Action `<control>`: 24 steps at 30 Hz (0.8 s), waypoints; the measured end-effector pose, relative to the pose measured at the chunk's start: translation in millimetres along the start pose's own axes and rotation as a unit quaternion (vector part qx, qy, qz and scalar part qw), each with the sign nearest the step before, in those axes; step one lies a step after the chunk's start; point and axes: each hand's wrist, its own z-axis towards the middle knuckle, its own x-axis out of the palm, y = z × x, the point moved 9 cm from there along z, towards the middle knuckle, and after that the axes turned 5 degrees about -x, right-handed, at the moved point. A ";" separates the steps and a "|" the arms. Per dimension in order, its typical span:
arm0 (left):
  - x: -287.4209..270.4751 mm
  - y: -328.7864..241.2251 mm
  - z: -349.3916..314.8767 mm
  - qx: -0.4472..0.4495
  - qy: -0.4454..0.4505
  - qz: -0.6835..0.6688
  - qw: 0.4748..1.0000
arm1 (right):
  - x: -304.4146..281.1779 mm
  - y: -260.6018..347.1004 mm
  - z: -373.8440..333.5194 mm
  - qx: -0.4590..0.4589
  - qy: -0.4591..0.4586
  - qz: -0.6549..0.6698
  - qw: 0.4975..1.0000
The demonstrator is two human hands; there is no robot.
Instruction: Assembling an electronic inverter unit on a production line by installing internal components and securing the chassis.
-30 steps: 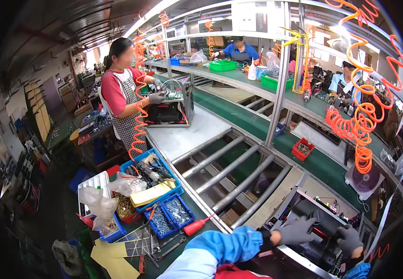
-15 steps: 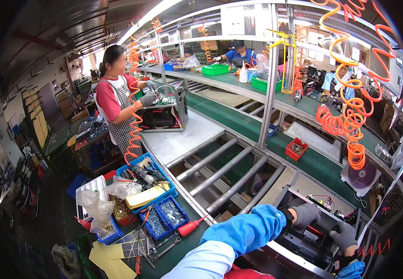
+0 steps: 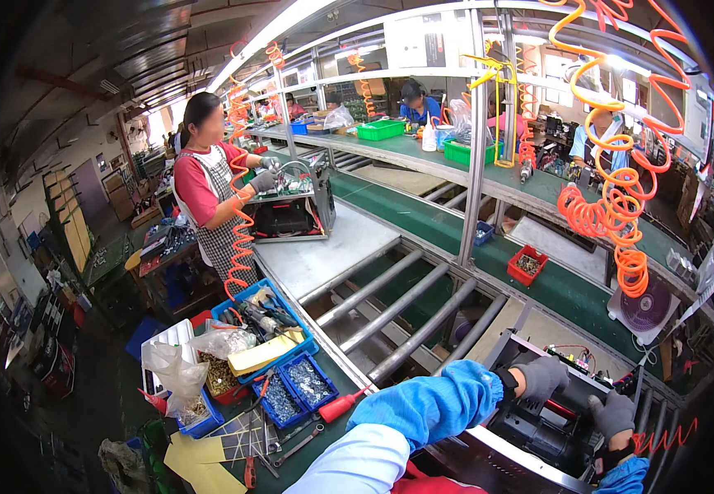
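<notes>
A black metal device chassis (image 3: 550,412) with wiring inside lies on the line at the lower right. My left hand (image 3: 541,377), in a grey glove below a blue sleeve, rests on the chassis's near upper edge. In the same grey glove, my right hand (image 3: 612,414) grips its right side. Whether either hand pinches a small part cannot be told.
Steel rollers (image 3: 390,305) run leftward toward a co-worker in a red shirt and apron (image 3: 209,193) working on another chassis (image 3: 291,210). Blue bins of screws (image 3: 295,387), a red-handled screwdriver (image 3: 342,405) and plastic bags lie at my left. Orange coiled hoses (image 3: 612,206) hang overhead beside a small fan (image 3: 645,309).
The view has shifted a little; my left arm has drawn in over the chassis and both hands stay on it.
</notes>
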 end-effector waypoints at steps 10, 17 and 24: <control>12.6 0.5 21.0 -0.003 0.015 0.054 0.998 | 0.5 13.3 -5.1 -0.076 0.005 0.075 0.994; 8.8 27.8 -2.6 -0.264 0.008 -0.124 0.956 | -3.0 28.0 -14.1 -0.252 0.032 0.045 0.966; 17.0 8.2 7.0 0.006 0.101 -0.077 0.992 | -5.4 11.2 -8.1 -0.018 0.004 0.032 0.999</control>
